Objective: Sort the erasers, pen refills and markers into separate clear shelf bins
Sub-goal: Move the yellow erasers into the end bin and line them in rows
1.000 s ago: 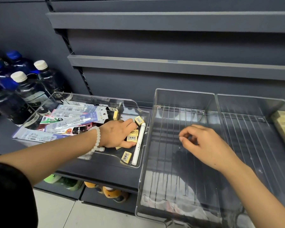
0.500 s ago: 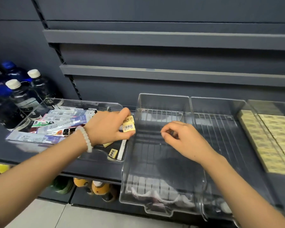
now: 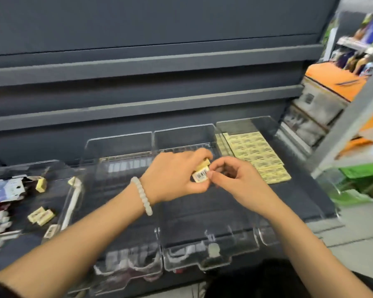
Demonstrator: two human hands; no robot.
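Note:
My left hand (image 3: 172, 177) grips a few small yellow erasers (image 3: 201, 172) with barcode labels, held above the third clear bin (image 3: 202, 250). My right hand (image 3: 235, 179) meets it, thumb and fingers pinching the front eraser. The right-hand bin (image 3: 246, 125) holds neat rows of yellow erasers (image 3: 256, 155). The left bin (image 3: 58, 214) holds loose erasers (image 3: 41, 216), a white marker (image 3: 72, 203) and packaged pen refills (image 3: 4, 192). The second clear bin (image 3: 116, 143) stands between.
Grey shelf rails run across the dark back panel. To the right, a neighbouring rack (image 3: 351, 117) carries orange and grey boxes (image 3: 323, 91) and green packages (image 3: 362, 171). Goods show on the lower shelf under the bins.
My left hand has carried the erasers rightward from the left bin to over the third bin. My right hand has come to meet it and pinches one. The camera has panned right.

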